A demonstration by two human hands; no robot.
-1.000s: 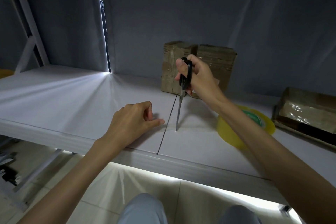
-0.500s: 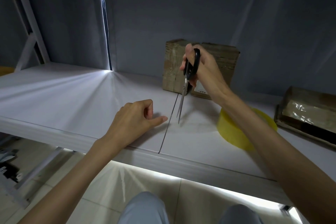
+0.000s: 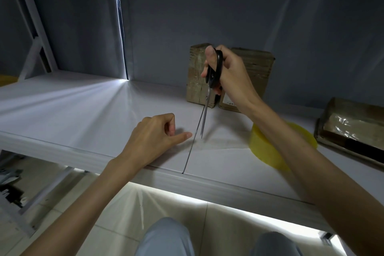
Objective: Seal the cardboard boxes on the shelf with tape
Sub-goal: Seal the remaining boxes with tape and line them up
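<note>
On the upright cardboard box (image 3: 251, 72) at the back of the shelf (image 3: 72, 114) there is a pale label low on its front face, right of your wrist; its print is too small to read. No other writing is legible. Your right hand (image 3: 230, 72) is raised in front of that box, thumb and fingers curled through the black handles of the scissors (image 3: 209, 89), your grip clamped on them; the blades hang down, slightly parted, tips just above the shelf beside the dark seam between its panels. Your left hand (image 3: 153, 141) rests on the shelf near its front edge, fingers curled under, thumb stretched toward the seam; whether it pinches the end of a tape strip cannot be told. A faint clear strip appears to lie across the shelf toward the yellow tape roll (image 3: 268, 147), which sits flat, partly hidden by your right forearm. A second, flatter box (image 3: 351, 124) with shiny tape across its top lies at the far right, well apart from the upright one.
</note>
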